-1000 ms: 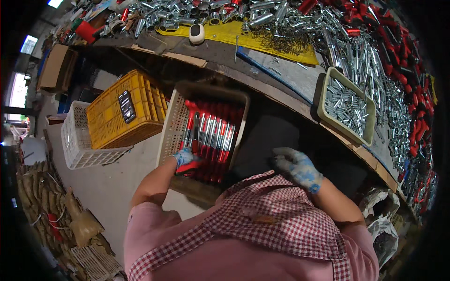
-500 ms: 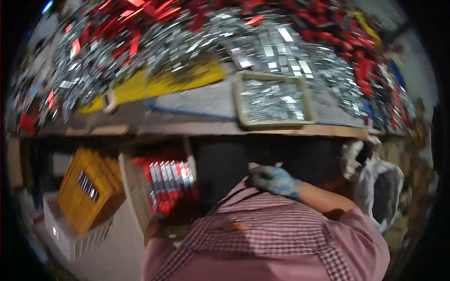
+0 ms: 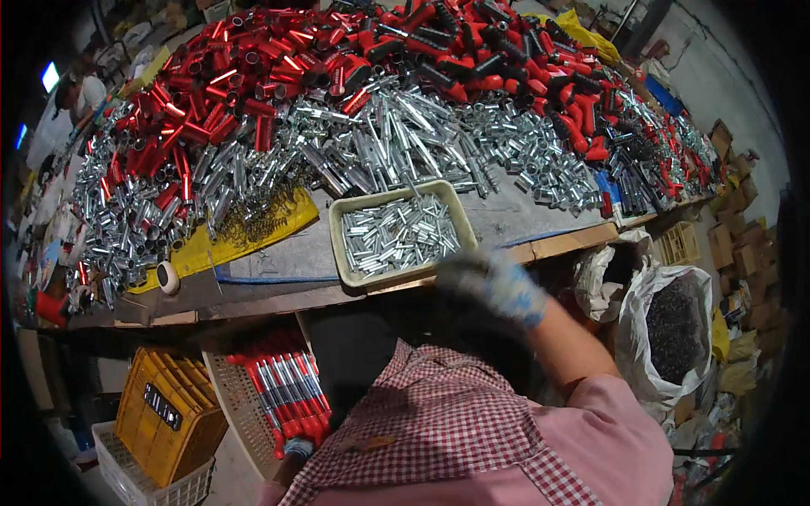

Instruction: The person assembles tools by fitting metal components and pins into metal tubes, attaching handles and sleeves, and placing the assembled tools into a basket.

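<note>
Gloved hands working between low basket and bench tray.

My left hand is reaching down into the cream basket of red-handled pieces beside the yellow crate; its grip is hidden, I cannot tell. My right hand, blurred, is hovering at the cream tray of silver tubes, fingers loosely curled, apparently holding nothing.

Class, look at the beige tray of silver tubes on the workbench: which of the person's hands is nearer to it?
Right. The right hand, gloved, hovers at the beige tray's near right corner; the left hand is down at the crate of red-handled parts below the bench.
</note>
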### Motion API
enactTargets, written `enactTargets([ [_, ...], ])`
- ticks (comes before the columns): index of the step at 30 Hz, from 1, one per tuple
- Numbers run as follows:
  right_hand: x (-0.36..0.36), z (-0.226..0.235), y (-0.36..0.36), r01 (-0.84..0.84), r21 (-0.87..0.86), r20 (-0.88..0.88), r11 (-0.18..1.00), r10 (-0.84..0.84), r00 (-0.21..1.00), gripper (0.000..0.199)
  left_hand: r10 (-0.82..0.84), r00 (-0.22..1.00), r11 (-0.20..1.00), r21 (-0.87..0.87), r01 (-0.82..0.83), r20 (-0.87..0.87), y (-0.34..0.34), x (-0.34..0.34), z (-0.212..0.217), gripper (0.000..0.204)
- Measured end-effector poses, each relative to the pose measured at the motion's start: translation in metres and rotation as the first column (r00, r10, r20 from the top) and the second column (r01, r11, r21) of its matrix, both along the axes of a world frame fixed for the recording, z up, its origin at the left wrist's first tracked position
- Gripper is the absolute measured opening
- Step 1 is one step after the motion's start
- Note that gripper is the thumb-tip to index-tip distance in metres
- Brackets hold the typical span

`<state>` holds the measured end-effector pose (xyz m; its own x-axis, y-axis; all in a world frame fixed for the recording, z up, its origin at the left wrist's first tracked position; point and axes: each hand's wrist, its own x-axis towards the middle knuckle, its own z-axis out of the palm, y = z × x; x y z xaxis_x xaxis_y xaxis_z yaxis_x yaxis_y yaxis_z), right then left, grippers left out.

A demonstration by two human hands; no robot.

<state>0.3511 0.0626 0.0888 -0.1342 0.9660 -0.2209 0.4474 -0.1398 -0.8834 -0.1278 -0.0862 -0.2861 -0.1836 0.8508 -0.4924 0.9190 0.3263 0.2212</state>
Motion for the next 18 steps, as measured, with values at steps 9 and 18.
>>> enactTargets([
  [9,0.060,-0.002,0.121,0.206,0.160,0.778,0.965,-0.251,0.575,0.061,0.147,0.915,0.852,0.422,-0.309,0.375,0.072,0.030,0.141,0.033],
  [18,0.093,-0.029,0.145,0.159,0.200,0.802,0.967,-0.254,0.541,0.044,-0.538,0.842,0.324,0.931,0.169,0.034,0.221,0.144,0.348,0.021],
])
